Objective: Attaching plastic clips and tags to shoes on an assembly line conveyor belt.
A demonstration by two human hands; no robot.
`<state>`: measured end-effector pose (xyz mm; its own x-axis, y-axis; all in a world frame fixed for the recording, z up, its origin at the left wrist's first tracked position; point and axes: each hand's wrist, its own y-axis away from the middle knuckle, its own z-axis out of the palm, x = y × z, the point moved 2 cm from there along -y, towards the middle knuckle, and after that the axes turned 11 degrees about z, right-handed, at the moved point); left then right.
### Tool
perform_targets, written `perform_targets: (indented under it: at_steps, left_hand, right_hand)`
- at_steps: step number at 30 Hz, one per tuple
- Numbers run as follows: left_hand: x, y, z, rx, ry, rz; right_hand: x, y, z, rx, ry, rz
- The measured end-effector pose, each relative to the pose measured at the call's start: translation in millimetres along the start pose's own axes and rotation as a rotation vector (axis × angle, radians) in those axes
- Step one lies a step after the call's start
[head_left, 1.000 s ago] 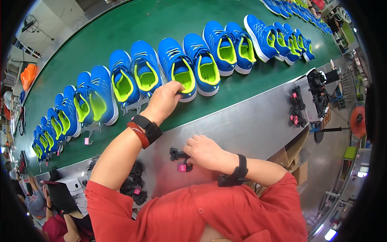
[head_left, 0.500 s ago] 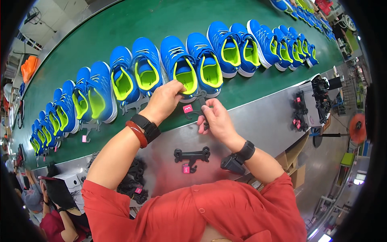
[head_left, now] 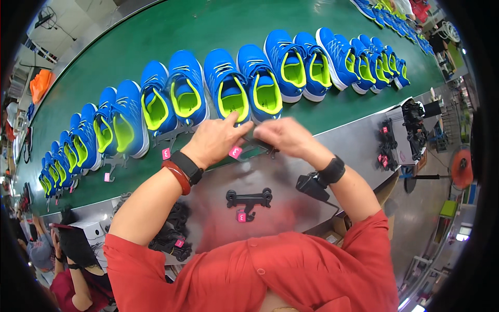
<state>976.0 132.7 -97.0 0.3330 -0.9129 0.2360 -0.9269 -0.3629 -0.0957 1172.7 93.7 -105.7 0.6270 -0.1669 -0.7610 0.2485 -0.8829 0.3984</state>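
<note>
A pair of blue sports shoes with yellow-green linings, the left shoe (head_left: 226,78) and the right shoe (head_left: 262,88), stands heels toward me on the green belt. At their heels is a dark plastic shoe hanger (head_left: 254,145) with a pink tag (head_left: 235,152). My left hand (head_left: 213,138) closes on the hanger's left part, one fingertip at the left shoe's heel collar. My right hand (head_left: 287,136), slightly blurred, is curled over the hanger's right part behind the right shoe. The fingers partly hide the hanger.
Another black hanger (head_left: 248,197) lies on the metal ledge (head_left: 312,208) before me. Hanger piles sit at lower left (head_left: 174,229) and right (head_left: 413,130). More blue shoes (head_left: 187,93) line the green belt (head_left: 218,23). A person (head_left: 78,281) is at lower left.
My right hand has moved up and toward the right shoe's heel, turning the hanger. My left hand has shifted slightly down from the left shoe's heel toward the hanger.
</note>
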Motion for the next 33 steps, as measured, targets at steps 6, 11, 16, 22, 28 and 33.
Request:
perform_targets:
  at_steps: [6, 11, 16, 22, 28, 33]
  left_hand:
    - [8, -7, -7, -0.127, 0.076, -0.222]
    - [-1, -7, -9, -0.164, 0.305, -0.35]
    - [-4, -6, -6, -0.128, 0.344, -0.37]
    - [-2, -9, -3, -0.151, 0.359, -0.415]
    - [-1, -9, -3, -0.158, 0.348, -0.43]
    - [1, -11, -1, -0.125, 0.339, -0.437]
  right_hand:
    - [18, -9, -43, 0.282, 0.319, -0.313]
    - [20, -27, -42, 0.251, 0.731, -0.556]
    - [5, -34, -46, 0.264, 0.799, -0.54]
    - [-5, -37, -46, 0.268, 0.884, -0.576]
    - [-5, -39, -53, 0.243, 0.849, -0.62]
    - [-9, -42, -47, 0.229, 0.969, -0.613]
